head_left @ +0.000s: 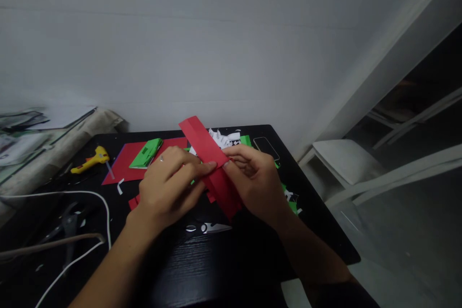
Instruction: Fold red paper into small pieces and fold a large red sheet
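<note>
A long strip of red paper (pixel 202 138) slants across the middle of the view above the black table, with fold lines along it. My left hand (pixel 168 180), wearing a ring, pinches its left edge with thumb and fingertips. On the other side my right hand (pixel 256 178) grips the right edge, its thumb close to the left thumb. Both hands are closed on the strip. Below them lies a pair of scissors (pixel 216 227), its dark handles hard to make out. White paper scraps (pixel 225 138) and green paper (pixel 245 140) lie behind the strip.
Red sheets (pixel 121 166) with a folded green paper stack (pixel 147 153) lie at the back left, beside a yellow glue gun (pixel 94 160). A white cable (pixel 103 197) curls over the left side. A phone-like outline (pixel 266 148) is at the back right. A white chair (pixel 337 161) stands right.
</note>
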Tool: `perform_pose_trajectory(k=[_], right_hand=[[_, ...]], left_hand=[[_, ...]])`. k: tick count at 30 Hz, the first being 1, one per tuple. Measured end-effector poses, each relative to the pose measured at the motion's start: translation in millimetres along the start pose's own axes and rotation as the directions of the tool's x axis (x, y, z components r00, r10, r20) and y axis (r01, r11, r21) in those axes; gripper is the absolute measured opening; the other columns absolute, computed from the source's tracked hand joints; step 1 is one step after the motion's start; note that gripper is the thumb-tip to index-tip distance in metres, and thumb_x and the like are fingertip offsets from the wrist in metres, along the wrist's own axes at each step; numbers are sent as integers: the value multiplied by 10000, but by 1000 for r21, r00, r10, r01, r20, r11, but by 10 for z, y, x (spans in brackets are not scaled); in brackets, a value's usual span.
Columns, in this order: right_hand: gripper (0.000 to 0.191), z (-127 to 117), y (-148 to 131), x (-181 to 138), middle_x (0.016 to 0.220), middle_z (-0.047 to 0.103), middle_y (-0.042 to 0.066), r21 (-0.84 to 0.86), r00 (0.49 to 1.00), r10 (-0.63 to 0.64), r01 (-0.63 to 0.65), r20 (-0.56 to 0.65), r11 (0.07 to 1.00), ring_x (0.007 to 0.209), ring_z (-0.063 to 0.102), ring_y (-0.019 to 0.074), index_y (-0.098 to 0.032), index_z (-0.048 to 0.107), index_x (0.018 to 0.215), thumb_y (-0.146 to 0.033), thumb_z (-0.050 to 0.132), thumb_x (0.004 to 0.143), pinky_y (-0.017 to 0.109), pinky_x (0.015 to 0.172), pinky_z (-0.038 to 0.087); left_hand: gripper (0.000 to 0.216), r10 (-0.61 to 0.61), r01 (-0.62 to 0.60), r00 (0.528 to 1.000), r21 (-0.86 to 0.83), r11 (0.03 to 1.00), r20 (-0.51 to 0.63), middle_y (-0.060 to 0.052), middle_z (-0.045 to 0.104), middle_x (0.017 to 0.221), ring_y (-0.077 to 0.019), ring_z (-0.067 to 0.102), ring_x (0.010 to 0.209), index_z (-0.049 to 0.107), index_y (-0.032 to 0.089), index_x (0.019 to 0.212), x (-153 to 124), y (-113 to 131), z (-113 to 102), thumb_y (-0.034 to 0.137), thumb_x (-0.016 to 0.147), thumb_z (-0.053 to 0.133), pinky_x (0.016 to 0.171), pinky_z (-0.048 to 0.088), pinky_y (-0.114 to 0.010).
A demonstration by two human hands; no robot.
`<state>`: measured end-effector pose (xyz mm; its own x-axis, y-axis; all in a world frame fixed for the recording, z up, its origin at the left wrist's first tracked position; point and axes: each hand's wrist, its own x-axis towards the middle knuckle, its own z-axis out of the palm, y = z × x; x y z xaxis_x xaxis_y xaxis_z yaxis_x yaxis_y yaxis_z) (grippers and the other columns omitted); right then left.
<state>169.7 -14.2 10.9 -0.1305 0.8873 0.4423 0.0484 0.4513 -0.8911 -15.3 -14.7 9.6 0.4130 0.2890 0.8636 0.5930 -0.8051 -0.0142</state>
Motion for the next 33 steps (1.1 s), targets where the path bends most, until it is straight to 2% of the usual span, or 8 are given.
perform_pose_trajectory(k=[5,13,20,25,29,31,33], right_hand=[[161,-5,-28,-18,928,789,25,-129,994,-82,71,-76,989,807,764,162,-202,720,987,-169,661,842,281,747,643],[134,-35,17,6,896,796,3,-206,990,-133,119,-54,971,753,766,147,-220,712,958,-167,611,889,276,728,644],[147,-58,47,4,891,792,15,-358,981,-190,165,-36,919,782,768,171,-222,695,997,-190,572,924,310,739,631],[147,-65,51,14,904,799,13,-343,984,-178,162,-16,925,808,777,169,-216,696,992,-185,567,929,299,750,633],[132,-53,69,30,903,799,8,-300,982,-181,159,-47,941,781,778,154,-215,697,973,-187,584,912,275,743,640],[138,-41,88,35,891,799,10,-331,977,-205,174,-63,928,777,778,157,-216,702,972,-187,583,909,279,748,639],[146,-28,114,39,884,799,16,-378,972,-226,185,-66,907,788,778,167,-216,704,979,-189,576,914,293,761,637]], left_hand=[[258,-17,17,1000,10,1000,16,-28,669,833,-170,628,746,658,218,1074,-8,-2,2,59,872,638,659,516,-310],[203,-75,65,987,74,995,141,13,638,680,-170,588,594,664,239,1091,40,18,4,164,914,599,596,450,-317],[246,-89,83,985,47,995,146,-3,720,764,-168,624,597,634,248,1167,18,24,48,180,934,591,565,472,-312],[226,-85,81,988,39,996,129,-19,752,797,-171,658,625,651,215,1123,2,24,59,163,908,604,587,497,-313],[308,-209,225,968,-113,968,138,-50,772,971,-182,715,776,651,212,1189,-17,39,27,191,887,599,697,558,-318],[327,-292,323,942,-212,922,166,-61,762,1060,-188,726,891,643,210,1227,-17,54,16,206,903,595,770,580,-318],[315,-376,412,909,-260,873,179,-59,757,1081,-183,723,922,650,214,1224,-9,74,26,230,909,631,794,591,-312]])
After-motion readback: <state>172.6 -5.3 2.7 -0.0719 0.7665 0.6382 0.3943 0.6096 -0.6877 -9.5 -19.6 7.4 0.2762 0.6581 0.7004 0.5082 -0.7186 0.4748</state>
